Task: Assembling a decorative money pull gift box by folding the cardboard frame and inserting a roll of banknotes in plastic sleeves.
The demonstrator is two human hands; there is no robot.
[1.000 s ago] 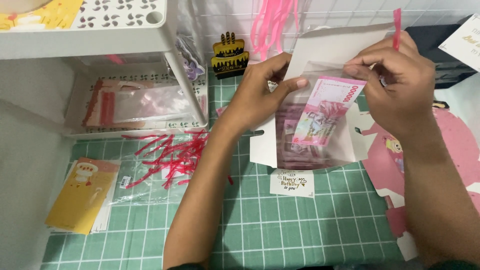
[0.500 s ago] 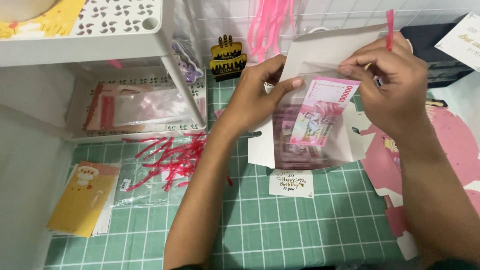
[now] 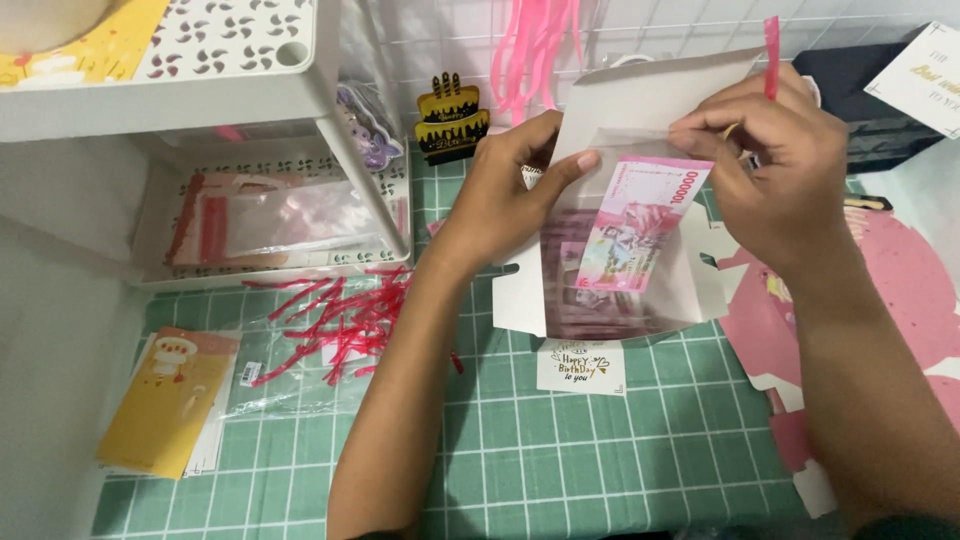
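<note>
A clear plastic sleeve holds pink banknotes and hangs upright in front of a white cardboard sheet. My left hand grips the sleeve's upper left edge, thumb on the front. My right hand pinches the sleeve's top right edge and also holds a thin red strip that sticks up between its fingers. The topmost banknote is tilted, with its upper end at my right fingertips.
A green grid cutting mat covers the table. A small white greeting card lies below the sleeve. Red strips lie loose at the left, beside yellow cards. A white shelf rack stands at the left and pink cut-out card at the right.
Both hands have lifted the sleeve slightly. The top banknote now stands higher and more tilted inside it.
</note>
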